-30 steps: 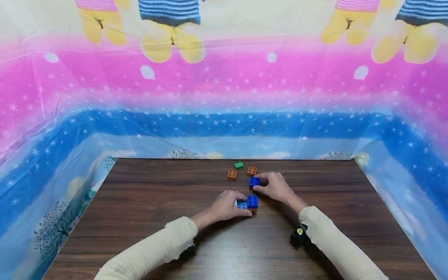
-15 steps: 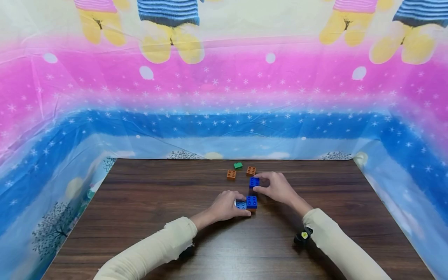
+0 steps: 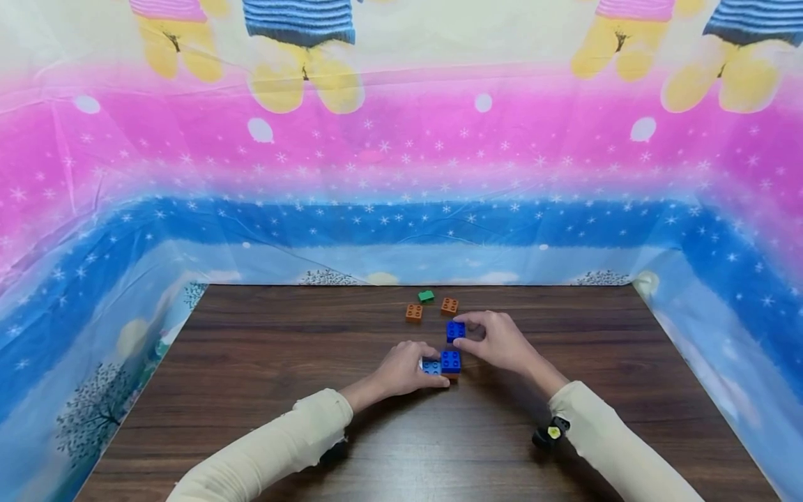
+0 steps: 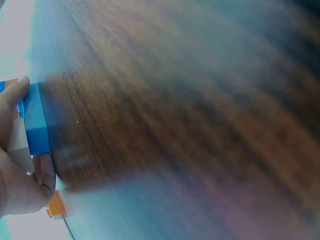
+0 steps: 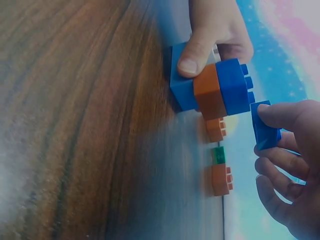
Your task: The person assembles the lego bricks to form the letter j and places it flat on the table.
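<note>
My left hand (image 3: 404, 369) grips a small stack of toy building bricks on the table. At its base is a lighter blue brick (image 5: 182, 82), with an orange brick (image 5: 209, 95) above it and a dark blue brick (image 3: 450, 361) on top. A white brick (image 4: 19, 145) also sits on the base, partly hidden by the left fingers. My right hand (image 3: 498, 341) pinches another dark blue brick (image 5: 265, 127) between thumb and fingers. In the right wrist view this brick is raised off the table, near the studs of the stack's top brick.
Beyond the hands, two orange bricks (image 3: 414, 313) and a green brick (image 3: 426, 296) lie near the back of the wooden table (image 3: 282, 328). A printed cloth (image 3: 401, 223) hangs behind and along the sides. A black wrist device (image 3: 552, 432) is on the right sleeve.
My right hand, with its dark blue brick, has shifted slightly nearer to the stack. The left hand keeps its grip in the same place.
</note>
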`<act>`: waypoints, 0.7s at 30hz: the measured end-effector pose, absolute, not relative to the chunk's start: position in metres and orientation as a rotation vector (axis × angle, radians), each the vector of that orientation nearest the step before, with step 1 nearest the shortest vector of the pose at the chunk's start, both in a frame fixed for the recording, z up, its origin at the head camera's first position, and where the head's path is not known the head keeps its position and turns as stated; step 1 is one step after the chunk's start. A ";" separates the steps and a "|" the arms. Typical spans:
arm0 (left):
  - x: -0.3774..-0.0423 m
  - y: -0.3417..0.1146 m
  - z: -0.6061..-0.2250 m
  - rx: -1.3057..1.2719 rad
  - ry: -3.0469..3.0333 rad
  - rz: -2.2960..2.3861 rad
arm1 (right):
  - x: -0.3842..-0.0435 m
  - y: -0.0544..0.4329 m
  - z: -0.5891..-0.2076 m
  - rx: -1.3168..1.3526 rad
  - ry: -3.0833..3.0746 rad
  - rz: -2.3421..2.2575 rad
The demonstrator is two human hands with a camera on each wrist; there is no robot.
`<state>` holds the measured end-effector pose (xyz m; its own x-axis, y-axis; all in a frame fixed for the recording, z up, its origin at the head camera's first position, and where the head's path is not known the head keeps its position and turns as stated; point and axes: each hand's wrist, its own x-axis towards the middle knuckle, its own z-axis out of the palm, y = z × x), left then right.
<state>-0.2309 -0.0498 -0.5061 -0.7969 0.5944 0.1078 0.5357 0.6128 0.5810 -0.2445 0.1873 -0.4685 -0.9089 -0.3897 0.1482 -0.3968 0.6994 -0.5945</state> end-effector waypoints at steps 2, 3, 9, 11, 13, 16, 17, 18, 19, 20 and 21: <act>-0.231 -0.050 -0.506 0.967 2.736 0.942 | -0.241 0.187 -0.468 0.683 -2.876 1.011; -0.231 -0.050 -0.506 0.967 2.734 0.944 | -0.240 0.186 -0.467 0.688 -2.873 1.011; -0.231 -0.049 -0.505 0.952 2.733 0.947 | -0.230 0.184 -0.464 0.703 -2.869 1.015; -0.231 -0.049 -0.505 0.946 2.733 0.946 | -0.227 0.183 -0.462 0.707 -2.876 1.009; -0.231 -0.049 -0.505 0.941 2.733 0.947 | -0.224 0.183 -0.462 0.713 -2.882 0.999; -0.231 -0.049 -0.505 0.935 2.729 0.949 | -0.220 0.183 -0.461 0.731 -2.879 0.996; -0.231 -0.049 -0.504 0.933 2.729 0.951 | -0.218 0.182 -0.461 0.736 -2.875 0.992; -0.231 -0.049 -0.504 0.933 2.725 0.954 | -0.217 0.182 -0.461 0.744 -2.870 0.987; -0.231 -0.049 -0.504 0.935 2.723 0.958 | -0.215 0.182 -0.461 0.746 -2.867 0.984; -0.231 -0.048 -0.504 0.937 2.719 0.962 | -0.214 0.182 -0.461 0.749 -2.863 0.978; -0.231 -0.048 -0.504 0.940 2.717 0.965 | -0.213 0.181 -0.461 0.751 -2.859 0.974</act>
<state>-0.2305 -0.0484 -0.5042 -0.8026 0.5881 0.0993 0.5191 0.6068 0.6019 -0.2131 0.1814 -0.4612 -0.8831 -0.4342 0.1778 -0.4524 0.6877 -0.5678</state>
